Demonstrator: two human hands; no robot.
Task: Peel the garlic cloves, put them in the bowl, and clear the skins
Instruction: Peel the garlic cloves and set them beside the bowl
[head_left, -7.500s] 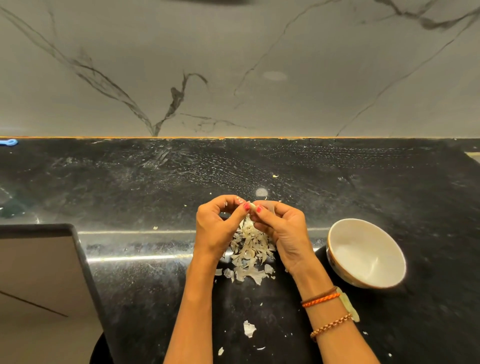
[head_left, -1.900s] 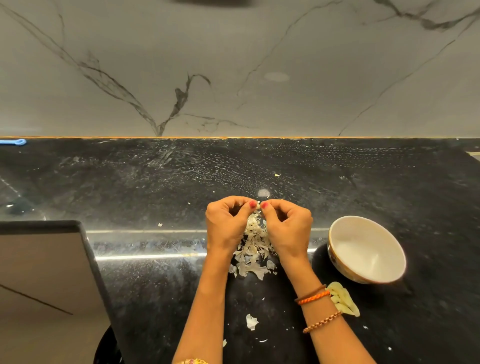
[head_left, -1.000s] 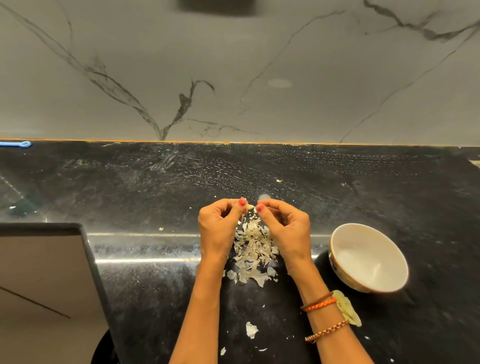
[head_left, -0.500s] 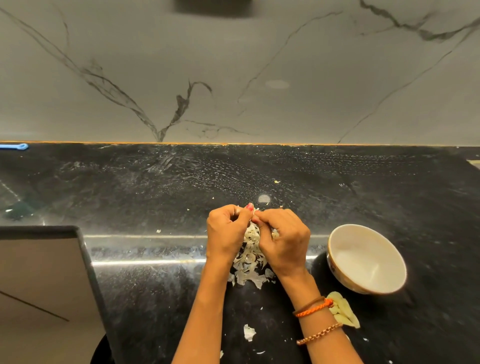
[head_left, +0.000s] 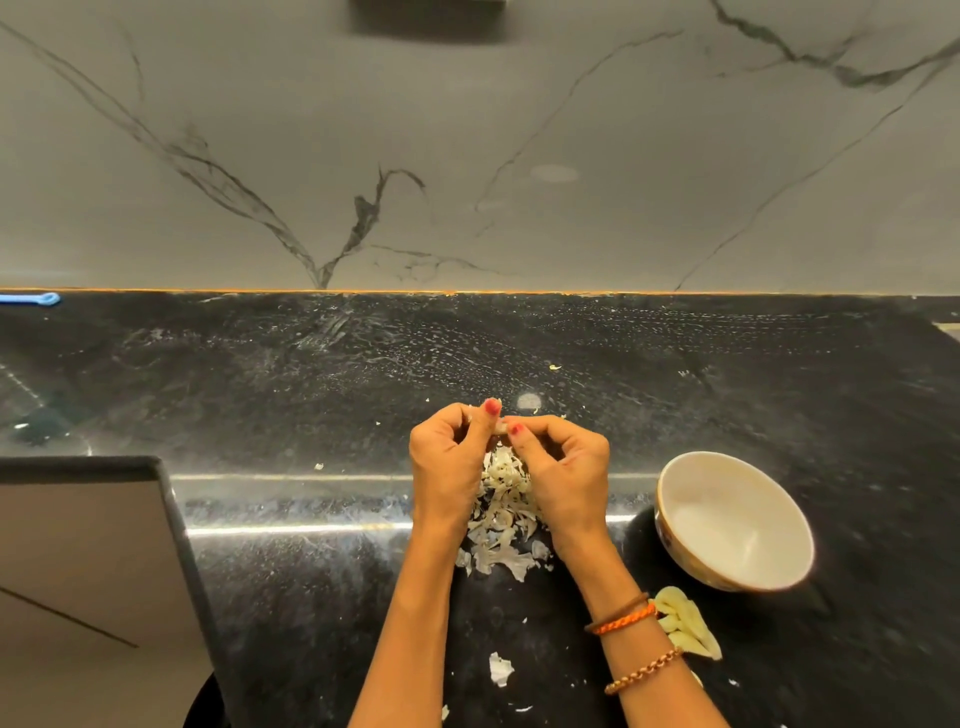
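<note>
My left hand (head_left: 448, 457) and right hand (head_left: 563, 470) are raised together above the pile of skins (head_left: 503, 514), wrists apart and knuckles turned outward, so the forearms run up from the near edge of the counter (head_left: 311, 395) and converge over the pile. Both sets of fingers are curled inward, and the thumbs with their red nails meet at the top, pinching a small pale garlic clove (head_left: 500, 427) between them; most of the clove is hidden by my fingertips, so I cannot tell how much skin is on it. The pile of skins lies on the counter directly beneath my hands, partly covered by them. The bowl (head_left: 735, 519) stands to the right of the pile, apart from my right hand, its white inside showing nothing that I can make out. A few peeled cloves (head_left: 685, 623) lie on the counter nearer to me than the bowl, just beside my right wrist with its bracelets (head_left: 623, 618). One loose scrap of skin (head_left: 500, 669) lies nearer to me than the pile, between my forearms.
</note>
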